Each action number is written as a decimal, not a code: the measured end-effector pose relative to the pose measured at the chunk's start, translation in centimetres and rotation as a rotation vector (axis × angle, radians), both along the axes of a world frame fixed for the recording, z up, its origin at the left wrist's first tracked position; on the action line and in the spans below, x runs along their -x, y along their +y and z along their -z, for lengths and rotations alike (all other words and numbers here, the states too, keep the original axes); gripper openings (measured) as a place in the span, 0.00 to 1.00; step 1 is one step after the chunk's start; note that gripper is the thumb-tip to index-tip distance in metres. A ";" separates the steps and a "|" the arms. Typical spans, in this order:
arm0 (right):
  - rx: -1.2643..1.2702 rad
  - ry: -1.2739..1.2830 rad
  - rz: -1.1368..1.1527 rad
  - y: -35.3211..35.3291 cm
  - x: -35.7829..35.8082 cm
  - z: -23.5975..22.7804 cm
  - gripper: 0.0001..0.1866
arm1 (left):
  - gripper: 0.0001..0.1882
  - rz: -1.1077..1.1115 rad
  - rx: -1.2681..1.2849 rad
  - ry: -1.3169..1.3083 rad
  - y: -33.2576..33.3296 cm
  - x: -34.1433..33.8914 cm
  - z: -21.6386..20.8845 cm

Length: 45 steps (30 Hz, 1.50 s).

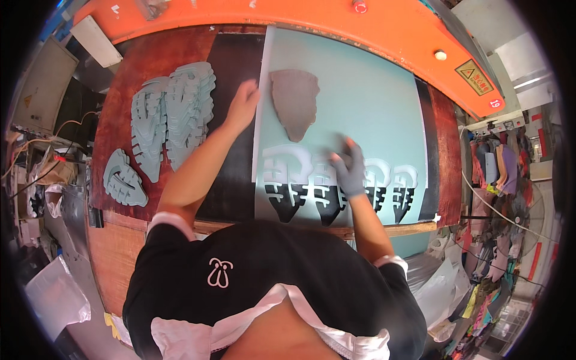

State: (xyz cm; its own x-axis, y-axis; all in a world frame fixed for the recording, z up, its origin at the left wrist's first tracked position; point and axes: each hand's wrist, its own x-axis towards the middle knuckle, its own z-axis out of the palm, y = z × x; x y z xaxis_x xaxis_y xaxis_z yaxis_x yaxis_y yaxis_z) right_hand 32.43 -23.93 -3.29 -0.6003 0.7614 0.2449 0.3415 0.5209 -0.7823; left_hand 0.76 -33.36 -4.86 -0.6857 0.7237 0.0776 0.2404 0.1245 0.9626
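Observation:
A pale blue-green sheet (pixel 372 108) lies on the work surface. On its far left part rests a brownish-grey shield-shaped plate (pixel 293 102), which neither hand touches. Along the sheet's near edge runs a row of cut-out openings (pixel 327 204), with black showing through their lower parts. My right hand (pixel 350 168), in a grey glove with bare fingertips, hovers above this row, smeared by motion, its fingers apart. Bare and slightly blurred, my left hand (pixel 243 103) is at the sheet's left edge, fingers curled together; whatever they may hold is hidden.
Stacks of pale blue-green cut pieces (pixel 189 102) lie on the reddish-brown board (pixel 114 120) at left, with a separate piece (pixel 124 178) nearer me. An orange machine beam (pixel 264 15) spans the far side. Coloured scraps (pixel 498 162) hang at right.

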 end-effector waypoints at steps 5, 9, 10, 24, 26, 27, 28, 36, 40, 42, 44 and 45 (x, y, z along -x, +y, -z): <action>-0.199 -0.183 0.290 -5.0 -13.1 -0.5 0.16 | 0.17 0.033 0.084 0.471 -16.0 -7.3 -0.1; -0.400 -0.314 0.276 -7.9 -16.5 0.6 0.11 | 0.07 0.145 0.110 0.546 -22.6 -14.2 -0.8; -0.440 -0.305 0.290 -8.1 -16.4 0.9 0.10 | 0.05 0.184 0.140 0.588 -22.9 -15.2 -0.8; -0.523 -0.082 0.102 -5.1 -13.9 3.1 0.12 | 0.16 -0.166 0.127 0.944 -21.7 -16.1 3.1; -0.120 0.122 0.034 -3.4 -14.6 2.4 0.15 | 0.17 -0.226 0.195 0.888 -21.4 -16.1 3.8; 0.052 0.169 0.095 -1.2 -15.5 1.1 0.16 | 0.18 -0.238 0.246 0.862 -21.3 -16.0 4.0; -0.131 0.425 0.166 1.5 -16.2 -0.8 0.16 | 0.18 -0.260 0.194 0.888 -21.2 -15.9 4.3; 0.064 0.838 0.287 13.5 -20.3 -6.6 0.14 | 0.17 -0.434 0.179 0.957 -20.5 -15.3 5.2; -0.195 -0.029 0.203 7.0 -21.7 1.2 0.14 | 0.16 -0.438 0.211 0.991 -20.2 -14.3 4.8; -0.737 -0.205 -0.075 5.8 -21.6 2.7 0.12 | 0.15 -0.433 0.207 0.998 -19.8 -13.9 4.6; -0.728 -0.141 -0.062 5.6 -20.9 2.7 0.11 | 0.15 -0.424 0.202 1.024 -19.4 -13.6 4.3; -0.728 -0.107 -0.059 5.6 -20.5 2.5 0.10 | 0.14 -0.434 0.221 1.020 -19.3 -13.6 4.2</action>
State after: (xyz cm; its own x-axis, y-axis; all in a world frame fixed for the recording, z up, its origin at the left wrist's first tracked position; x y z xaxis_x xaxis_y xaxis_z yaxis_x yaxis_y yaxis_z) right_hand 52.89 -18.30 -5.78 -0.6841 0.3936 0.6141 0.3515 0.9156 -0.1952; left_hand 14.34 -52.66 -9.02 -0.5715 0.5073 0.6450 0.7966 0.5317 0.2876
